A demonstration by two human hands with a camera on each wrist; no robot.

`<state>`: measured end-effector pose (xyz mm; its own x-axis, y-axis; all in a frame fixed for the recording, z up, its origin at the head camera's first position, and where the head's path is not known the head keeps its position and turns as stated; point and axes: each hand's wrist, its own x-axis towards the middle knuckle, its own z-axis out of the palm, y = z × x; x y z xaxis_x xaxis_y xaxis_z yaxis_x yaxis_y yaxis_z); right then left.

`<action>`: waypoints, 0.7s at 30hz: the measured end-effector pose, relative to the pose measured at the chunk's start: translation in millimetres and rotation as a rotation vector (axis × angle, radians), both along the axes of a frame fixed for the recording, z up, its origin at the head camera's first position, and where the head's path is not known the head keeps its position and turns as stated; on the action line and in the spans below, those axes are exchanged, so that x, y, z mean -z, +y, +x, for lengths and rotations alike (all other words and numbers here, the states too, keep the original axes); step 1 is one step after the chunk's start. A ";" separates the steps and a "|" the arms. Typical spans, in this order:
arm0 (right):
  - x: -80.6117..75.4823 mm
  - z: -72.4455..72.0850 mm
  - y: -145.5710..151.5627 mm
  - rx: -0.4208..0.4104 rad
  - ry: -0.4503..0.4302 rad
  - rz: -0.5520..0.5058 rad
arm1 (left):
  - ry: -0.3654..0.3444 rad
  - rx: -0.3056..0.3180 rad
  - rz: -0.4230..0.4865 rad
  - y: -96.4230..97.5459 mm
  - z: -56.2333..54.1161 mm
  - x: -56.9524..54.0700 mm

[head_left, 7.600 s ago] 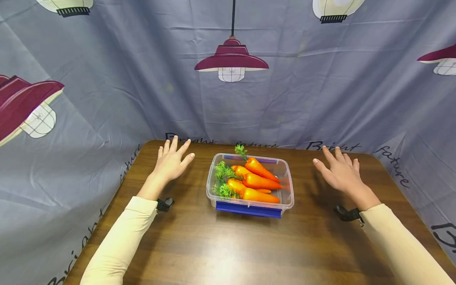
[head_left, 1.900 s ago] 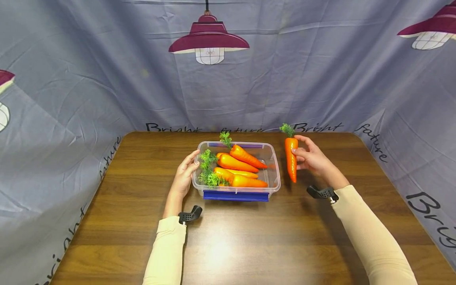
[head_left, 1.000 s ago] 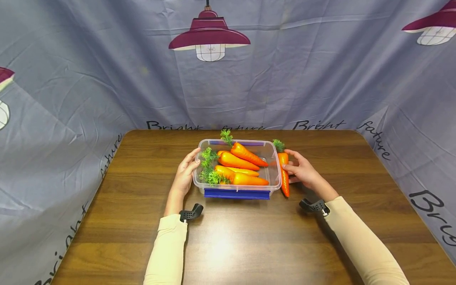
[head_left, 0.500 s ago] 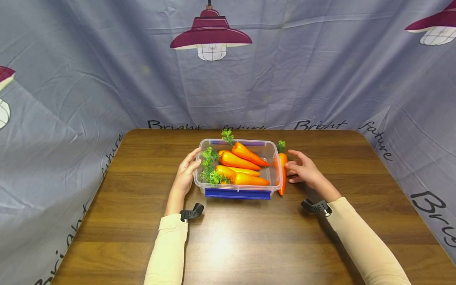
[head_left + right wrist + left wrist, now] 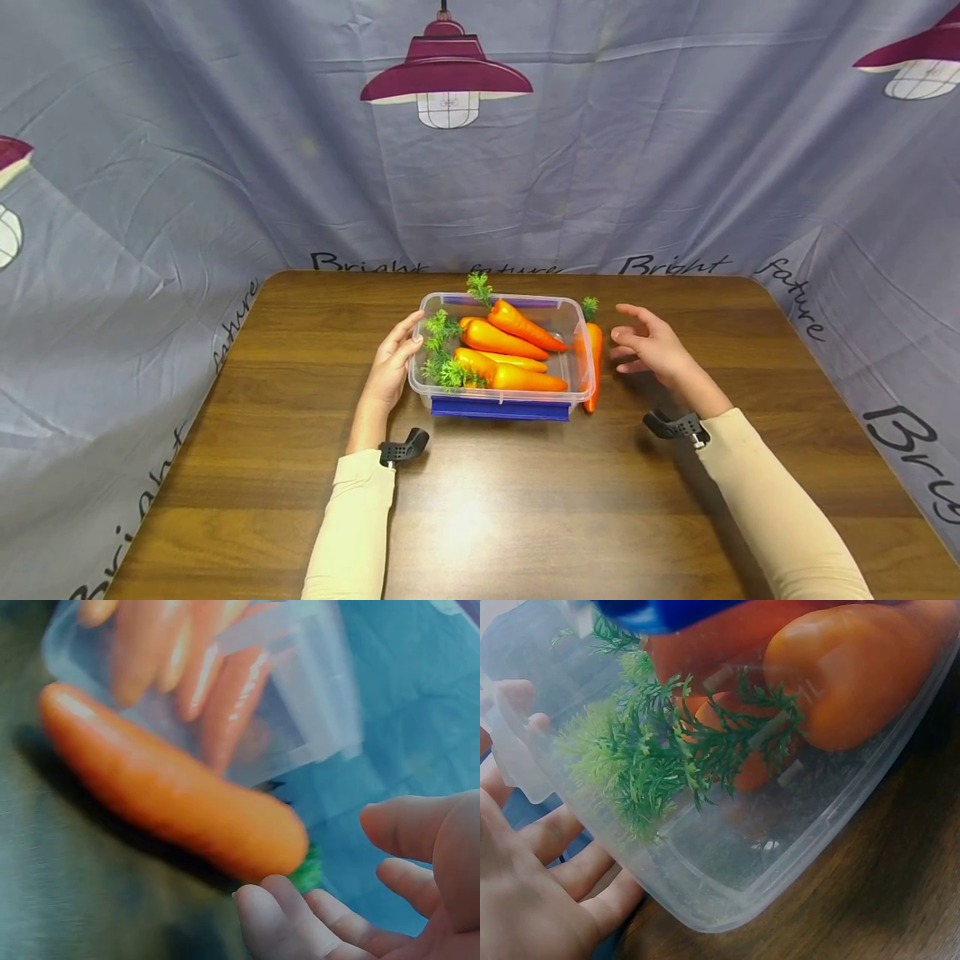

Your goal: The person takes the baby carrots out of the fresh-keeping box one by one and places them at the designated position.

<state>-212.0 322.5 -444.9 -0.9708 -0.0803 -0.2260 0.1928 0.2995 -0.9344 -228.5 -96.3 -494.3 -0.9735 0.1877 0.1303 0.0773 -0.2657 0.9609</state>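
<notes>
A clear plastic container (image 5: 517, 396) with blue side latches stands open-topped on the table, holding several orange toy carrots (image 5: 504, 339) with green leafy tops. At its left wall my left hand (image 5: 386, 367) rests, fingers fairly straight along the outside and thumb by the rim; the left wrist view shows fingertips against the translucent plastic. One carrot (image 5: 180, 795) lies on the table close along the container's right side, its top pointing away. My right hand (image 5: 654, 343) hovers just right of it, holding nothing, with its fingers spread and loosely bent.
The brown wooden table (image 5: 480, 517) ends at a grey-blue curtain (image 5: 480, 200) printed with lamps and lettering, which hangs behind and at both sides. A black wrist mount (image 5: 405, 447) sits on the left forearm and another wrist mount (image 5: 675, 425) on the right.
The right hand carried a carrot leftward, set it down beside the container, let go and drew back rightward. The left hand came to the container earlier and has stayed there.
</notes>
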 end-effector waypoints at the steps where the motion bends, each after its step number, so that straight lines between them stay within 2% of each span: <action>1: -4.4 -0.5 0.0 0.002 0.011 0.001 | 0.001 0.002 -0.001 -0.1 -0.2 0.2; 10: -39.7 -7.8 -11.3 -0.050 0.113 0.031 | 0.006 0.008 0.001 -0.5 -2.3 1.4; 14: -53.3 -11.6 -25.1 -0.096 0.157 0.094 | 0.002 0.006 0.009 0.1 -2.0 1.3; 18: -63.4 -13.9 -43.1 -0.176 0.214 0.189 | 0.000 0.005 0.011 0.3 -2.2 2.4; 21: -66.0 -13.6 -57.6 -0.279 0.261 0.237 | 0.001 0.006 0.009 0.2 -2.6 3.4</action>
<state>-225.7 264.9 -378.8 -0.9463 -0.3228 -0.0202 -0.1587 0.5178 -0.8406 -231.1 -96.0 -497.7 -0.9724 0.1919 0.1326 0.0765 -0.2747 0.9585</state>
